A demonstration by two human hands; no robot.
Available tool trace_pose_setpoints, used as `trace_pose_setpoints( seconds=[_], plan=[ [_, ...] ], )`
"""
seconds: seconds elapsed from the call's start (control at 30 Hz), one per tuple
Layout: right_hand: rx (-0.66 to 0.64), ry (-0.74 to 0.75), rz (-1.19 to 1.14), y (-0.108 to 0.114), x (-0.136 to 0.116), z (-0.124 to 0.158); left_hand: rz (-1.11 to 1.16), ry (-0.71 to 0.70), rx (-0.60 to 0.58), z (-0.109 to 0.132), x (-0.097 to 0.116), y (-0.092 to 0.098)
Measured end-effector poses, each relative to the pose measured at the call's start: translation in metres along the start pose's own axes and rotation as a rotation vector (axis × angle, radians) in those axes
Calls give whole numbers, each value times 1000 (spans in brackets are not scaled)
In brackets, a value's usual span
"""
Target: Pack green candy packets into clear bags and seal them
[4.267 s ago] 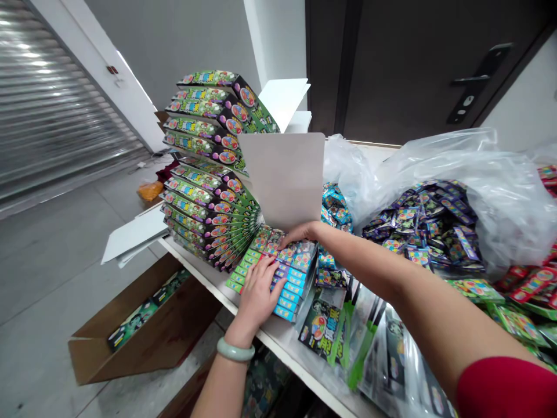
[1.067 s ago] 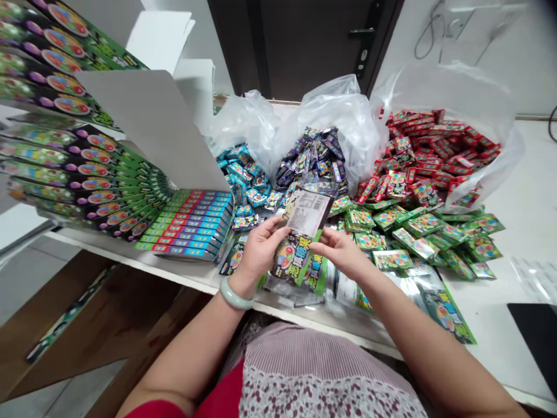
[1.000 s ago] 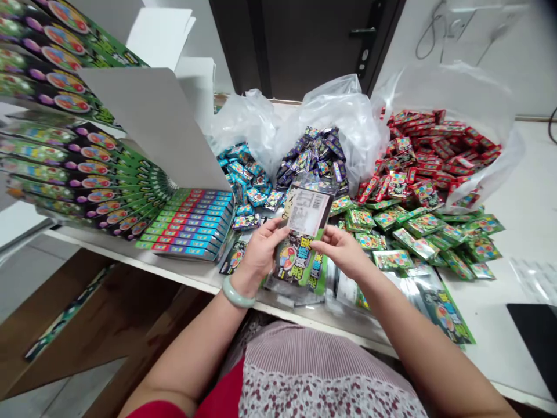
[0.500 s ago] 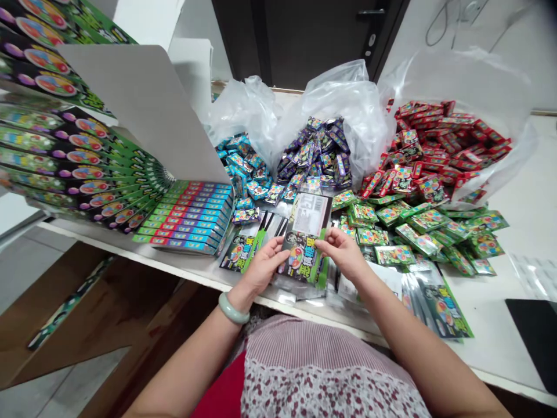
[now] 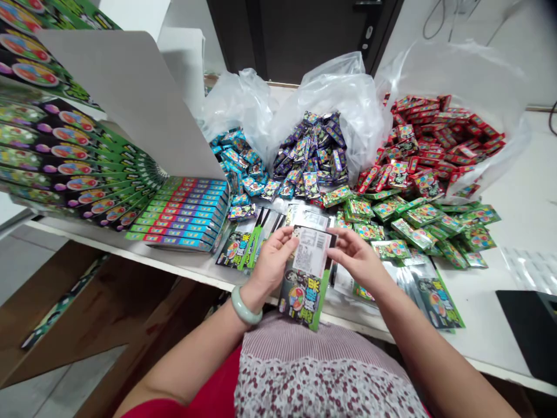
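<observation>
A flat black-and-green printed pouch (image 5: 304,290) with a white barcode label is held upright at the table's front edge, its lower end over my lap. My left hand (image 5: 272,258) pinches its upper left edge between thumb and fingers. On the opposite upper edge, my right hand (image 5: 354,255) grips it the same way. More printed pouches (image 5: 237,249) lie overlapping to the left of my hands. Another fanned stack of pouches (image 5: 437,299) rests beyond my right forearm. Small green packets (image 5: 400,226) are heaped just past my right hand.
Clear plastic bags spill blue packets (image 5: 241,159), purple packets (image 5: 311,145) and red packets (image 5: 435,139) along the back. At left stands an open display box (image 5: 183,212) filled with coloured rows. A black flat object (image 5: 528,331) lies at right; a cardboard box (image 5: 113,296) sits below the table.
The pouch has come down toward my body, and both hands now grip it near its top, by the label. The whole view has shifted slightly.
</observation>
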State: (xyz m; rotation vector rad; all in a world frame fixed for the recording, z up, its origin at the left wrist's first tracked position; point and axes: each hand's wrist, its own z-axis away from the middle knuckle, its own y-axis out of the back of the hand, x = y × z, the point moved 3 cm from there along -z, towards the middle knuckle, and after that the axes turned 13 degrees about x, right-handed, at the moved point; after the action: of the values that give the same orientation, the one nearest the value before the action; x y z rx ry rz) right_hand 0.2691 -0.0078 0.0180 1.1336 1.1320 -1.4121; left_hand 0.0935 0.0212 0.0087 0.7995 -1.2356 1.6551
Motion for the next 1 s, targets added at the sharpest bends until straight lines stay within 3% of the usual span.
trace_pose_setpoints(
  seconds=[0.17, 0.33, 0.5, 0.7, 0.87, 1.0],
  plan=[
    [134, 94, 43, -1, -2, 3, -60, -69, -79, 9, 7, 7],
    [50, 242, 283, 2, -7, 20, -377, -225, -168, 15, 22, 19],
    [25, 317, 364, 4, -31, 17, -464, -400, -98, 18, 37, 14],
    [-10, 157, 169, 4, -43, 4, -261, -191, -137, 14, 43, 4],
    [-81, 393, 432, -2, -55, 15, -347, -316, -149, 22, 54, 2],
    [-60, 286, 388, -8, -59, 9, -366, -300, -109, 19, 56, -4]
  ],
)
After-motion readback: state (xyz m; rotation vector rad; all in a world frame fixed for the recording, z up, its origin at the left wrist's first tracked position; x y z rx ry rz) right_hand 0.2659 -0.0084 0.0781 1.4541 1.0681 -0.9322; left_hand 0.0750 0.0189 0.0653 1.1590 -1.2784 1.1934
